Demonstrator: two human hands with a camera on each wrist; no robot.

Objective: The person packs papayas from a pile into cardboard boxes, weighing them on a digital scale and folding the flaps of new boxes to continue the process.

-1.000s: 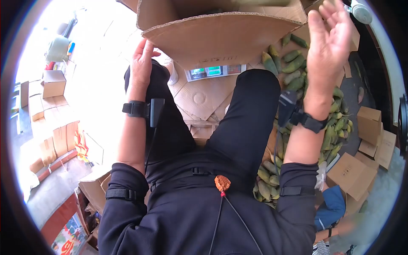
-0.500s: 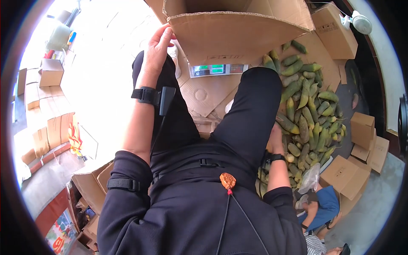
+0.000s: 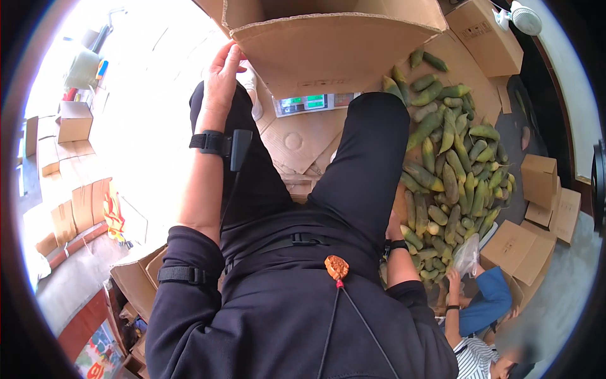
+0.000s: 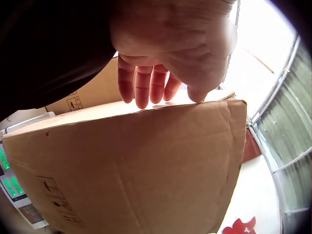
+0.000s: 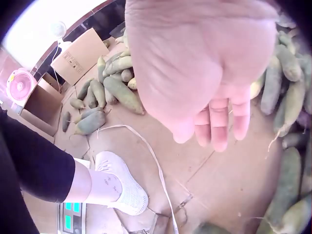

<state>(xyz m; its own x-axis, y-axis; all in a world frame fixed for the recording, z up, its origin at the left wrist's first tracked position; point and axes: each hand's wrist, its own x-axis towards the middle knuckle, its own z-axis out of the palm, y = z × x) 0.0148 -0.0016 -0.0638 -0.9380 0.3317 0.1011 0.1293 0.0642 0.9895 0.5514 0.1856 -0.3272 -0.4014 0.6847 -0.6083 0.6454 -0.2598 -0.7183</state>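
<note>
At the upper middle of the head view is a large open cardboard box (image 3: 328, 54). My left hand (image 3: 219, 79) is at its left flap corner; in the left wrist view that hand (image 4: 170, 53) has extended fingers and its thumb tip touches the flap edge (image 4: 146, 114). My right hand (image 3: 393, 226) is low beside my right thigh, partly hidden by it. In the right wrist view this hand (image 5: 204, 73) holds nothing, its fingers extended above the cardboard-covered floor, with long green radishes (image 5: 122, 95) on both sides.
A digital scale (image 3: 309, 104) shows under the box flap. The radish pile (image 3: 451, 170) spreads right of my leg, with small cartons (image 3: 540, 180) beyond. A person in blue trousers (image 3: 489, 300) is at lower right. A white shoe (image 5: 119, 183) stands near a pale strap (image 5: 156, 158).
My right hand has come down from beside the box's right side to beside my thigh. My left hand stays by the flap corner, having shifted slightly. The other person's arm now reaches toward the plastic bag.
</note>
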